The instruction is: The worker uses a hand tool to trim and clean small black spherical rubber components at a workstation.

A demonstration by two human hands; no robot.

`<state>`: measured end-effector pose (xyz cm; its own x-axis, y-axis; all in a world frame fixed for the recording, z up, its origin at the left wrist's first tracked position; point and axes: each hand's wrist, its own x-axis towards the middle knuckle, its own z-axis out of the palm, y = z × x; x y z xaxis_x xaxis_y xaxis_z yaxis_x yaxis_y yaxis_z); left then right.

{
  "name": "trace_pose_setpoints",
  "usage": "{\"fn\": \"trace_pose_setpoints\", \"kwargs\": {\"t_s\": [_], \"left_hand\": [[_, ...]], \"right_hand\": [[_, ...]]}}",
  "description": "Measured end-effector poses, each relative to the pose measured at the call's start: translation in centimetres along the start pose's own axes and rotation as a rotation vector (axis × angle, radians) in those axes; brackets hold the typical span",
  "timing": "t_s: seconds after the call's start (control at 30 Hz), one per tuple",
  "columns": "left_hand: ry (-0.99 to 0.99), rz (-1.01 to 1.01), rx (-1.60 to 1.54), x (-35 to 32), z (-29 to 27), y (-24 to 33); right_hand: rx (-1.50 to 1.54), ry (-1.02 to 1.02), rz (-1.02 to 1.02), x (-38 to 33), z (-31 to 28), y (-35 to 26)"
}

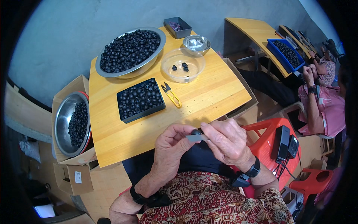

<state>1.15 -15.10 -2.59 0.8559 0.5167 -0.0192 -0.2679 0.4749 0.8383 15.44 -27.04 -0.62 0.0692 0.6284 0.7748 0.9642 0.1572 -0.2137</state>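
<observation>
Rounded black piece (pixel 195 131), flat grey strip (pixel 196 138), pinching fingers (pixel 215 136)

1 round black piece (pixel 195 131) beside 1 flat grey blade (pixel 194 138)

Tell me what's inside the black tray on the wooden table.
The black tray holds many small round black pieces, packed closely together. They cover its floor, so I can't see the bottom or whether more lie underneath.

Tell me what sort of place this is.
Probably a small workshop: a big bowl heaped with small black parts, yellow snips on the table, and another person seated at a second table.
</observation>
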Motion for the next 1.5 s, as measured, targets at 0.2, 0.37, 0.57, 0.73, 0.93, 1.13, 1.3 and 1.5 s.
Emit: {"fn": "trace_pose_setpoints", "kwargs": {"t_s": [0.2, 0.37, 0.57, 0.73, 0.93, 1.13, 1.3, 1.5], "left_hand": [[0.017, -0.038, -0.025, 0.0, 0.0, 0.3], [0.003, -0.034, -0.117, -0.1, -0.1, -0.1], [-0.015, -0.090, -0.188, 0.2, -0.9, -0.2], [-0.003, -0.173, -0.261, 0.2, -0.9, -0.3], [-0.069, -0.240, -0.309, 0.3, -1.2, -0.5], [-0.019, -0.263, -0.362, 0.3, -1.0, -0.5], [-0.055, -0.267, -0.372, 0.3, -1.3, -0.5], [-0.076, -0.279, -0.356, 0.4, -1.5, -0.4]], "right_hand": [[-0.023, -0.020, -0.015, 0.0, 0.0, 0.3], [-0.014, -0.022, -0.011, -0.1, 0.1, 0.3], [0.013, -0.047, -0.005, -0.3, 0.4, 0.6], [0.006, -0.075, -0.008, -0.4, 0.4, 0.6], [-0.059, -0.060, -0.061, -0.5, 0.4, 1.0], [-0.080, -0.060, -0.089, -0.6, 0.2, 0.9], [-0.078, -0.067, -0.088, -0.5, 0.1, 0.8], [-0.082, -0.063, -0.085, -0.7, 0.2, 0.9]]}}
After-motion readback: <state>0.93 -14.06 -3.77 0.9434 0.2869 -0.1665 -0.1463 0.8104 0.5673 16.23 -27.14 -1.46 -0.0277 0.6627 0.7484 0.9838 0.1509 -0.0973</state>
